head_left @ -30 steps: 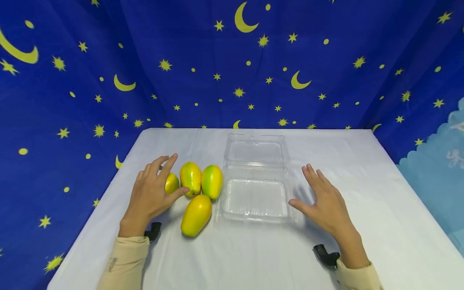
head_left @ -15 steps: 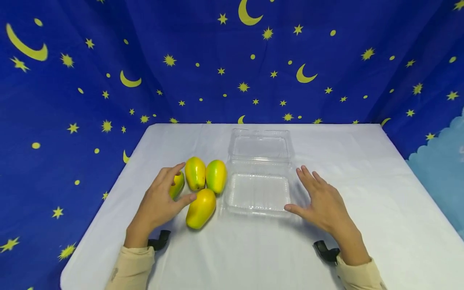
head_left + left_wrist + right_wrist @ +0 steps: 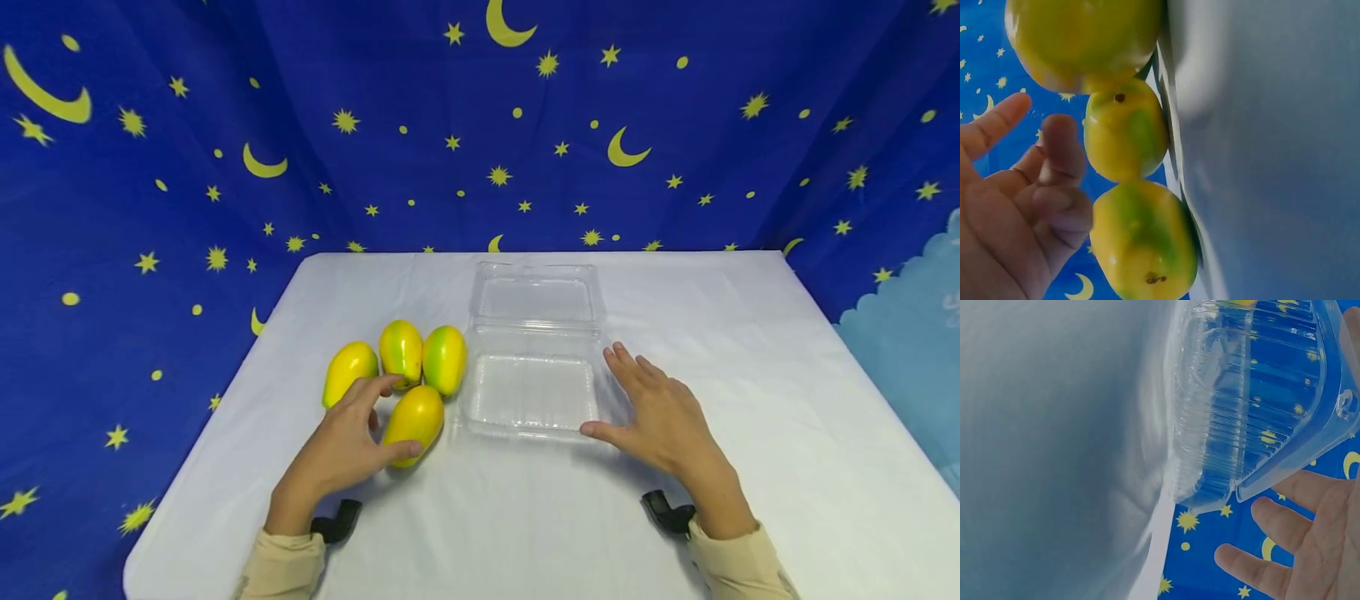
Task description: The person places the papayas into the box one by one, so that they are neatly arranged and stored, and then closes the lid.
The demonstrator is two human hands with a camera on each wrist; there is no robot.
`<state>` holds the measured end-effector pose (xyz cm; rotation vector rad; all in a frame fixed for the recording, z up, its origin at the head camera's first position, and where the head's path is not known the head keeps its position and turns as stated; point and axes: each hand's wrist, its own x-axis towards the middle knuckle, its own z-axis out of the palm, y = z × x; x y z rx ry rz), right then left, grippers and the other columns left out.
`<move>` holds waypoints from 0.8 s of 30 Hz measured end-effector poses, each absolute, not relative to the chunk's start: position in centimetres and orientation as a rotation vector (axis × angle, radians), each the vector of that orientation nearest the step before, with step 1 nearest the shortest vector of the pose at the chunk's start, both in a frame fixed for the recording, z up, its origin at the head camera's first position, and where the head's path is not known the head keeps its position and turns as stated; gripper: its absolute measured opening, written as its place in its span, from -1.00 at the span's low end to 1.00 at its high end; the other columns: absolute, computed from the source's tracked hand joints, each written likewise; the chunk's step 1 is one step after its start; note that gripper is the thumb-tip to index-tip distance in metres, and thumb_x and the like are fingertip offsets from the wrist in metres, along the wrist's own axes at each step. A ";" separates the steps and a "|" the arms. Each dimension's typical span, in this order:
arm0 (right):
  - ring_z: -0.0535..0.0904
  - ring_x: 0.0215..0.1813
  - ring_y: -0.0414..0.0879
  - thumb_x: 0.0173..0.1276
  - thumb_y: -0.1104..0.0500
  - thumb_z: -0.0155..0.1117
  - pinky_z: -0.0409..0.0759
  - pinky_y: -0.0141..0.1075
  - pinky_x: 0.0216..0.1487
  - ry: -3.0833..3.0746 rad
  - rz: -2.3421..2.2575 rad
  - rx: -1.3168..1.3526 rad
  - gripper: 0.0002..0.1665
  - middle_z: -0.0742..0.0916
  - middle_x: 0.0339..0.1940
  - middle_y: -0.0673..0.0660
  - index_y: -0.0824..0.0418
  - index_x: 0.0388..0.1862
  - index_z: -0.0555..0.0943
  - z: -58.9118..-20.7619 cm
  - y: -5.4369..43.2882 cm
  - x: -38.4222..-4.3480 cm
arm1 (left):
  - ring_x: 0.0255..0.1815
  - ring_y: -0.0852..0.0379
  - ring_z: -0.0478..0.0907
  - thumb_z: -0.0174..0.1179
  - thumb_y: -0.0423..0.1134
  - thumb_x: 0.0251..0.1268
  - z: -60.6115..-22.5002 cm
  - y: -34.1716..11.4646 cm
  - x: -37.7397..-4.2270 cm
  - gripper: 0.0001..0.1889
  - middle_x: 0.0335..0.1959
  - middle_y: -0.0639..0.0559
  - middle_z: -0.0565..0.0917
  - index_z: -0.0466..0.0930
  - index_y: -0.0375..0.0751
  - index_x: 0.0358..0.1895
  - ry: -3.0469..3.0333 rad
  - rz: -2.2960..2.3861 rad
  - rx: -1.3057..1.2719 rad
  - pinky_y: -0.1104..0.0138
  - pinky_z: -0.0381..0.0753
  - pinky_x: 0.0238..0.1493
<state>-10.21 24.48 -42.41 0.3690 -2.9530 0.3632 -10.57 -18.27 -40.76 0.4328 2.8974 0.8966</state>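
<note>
- Head view: the left hand reaches over the near mango from the left, thumb across its near side and index finger toward its far side. The fingers are wide apart and slightly bent; I cannot tell whether they touch the fruit.
- Head view: the right hand is at the right side of the transparent container, fingers straight and pointing far, thumb spread left to the near right corner. That spread is wide too; contact cannot be made out.
- Head view: the left mango lies just beyond the left hand; two far mangoes sit side by side, just beyond the near one.
- Head view: the white bench has a straight far edge behind the container and a slanting left edge outside the left hand. White surface runs between the forearms, and a broader stretch from the right hand to the right edge.
- Head view: the container lies unfolded, its lid on the far side. All four mangoes are outside it, to the left.
- Left wrist view: the fingers are apart beside three mangoes, the thumb overlapping one in sight.
- Right wrist view: spread fingers are close to the container's ribbed wall and rim; patterned fabric shows beyond.
</note>
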 end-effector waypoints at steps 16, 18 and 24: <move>0.30 0.52 0.31 0.04 -0.68 0.17 0.43 0.30 0.25 -3.045 0.281 0.411 0.38 0.18 0.66 0.12 0.07 0.65 0.08 -42.7 23.1 -10.4 | 0.03 0.16 0.53 0.52 0.34 -0.16 -42.6 -19.1 -9.9 0.05 0.31 0.20 0.43 0.18 0.35 0.49 2.850 0.871 0.389 0.16 0.60 0.00; 0.31 0.52 0.30 0.05 -0.68 0.16 0.43 0.30 0.24 -3.042 0.281 0.394 0.38 0.18 0.66 0.12 0.07 0.65 0.07 -42.7 23.4 -10.3 | 0.16 0.13 0.52 0.52 0.34 -0.15 -42.7 -18.9 -10.4 0.05 0.36 0.21 0.42 0.18 0.35 0.50 2.850 0.864 0.426 0.06 0.59 0.13; 0.30 0.53 0.28 0.06 -0.70 0.12 0.44 0.30 0.24 -3.027 0.281 0.389 0.39 0.19 0.66 0.13 0.10 0.65 0.06 -42.7 23.7 -10.2 | 0.30 0.05 0.50 0.52 0.32 -0.14 -43.1 -18.9 -11.3 0.07 0.42 0.16 0.43 0.17 0.32 0.52 2.832 0.872 0.470 -0.07 0.53 0.25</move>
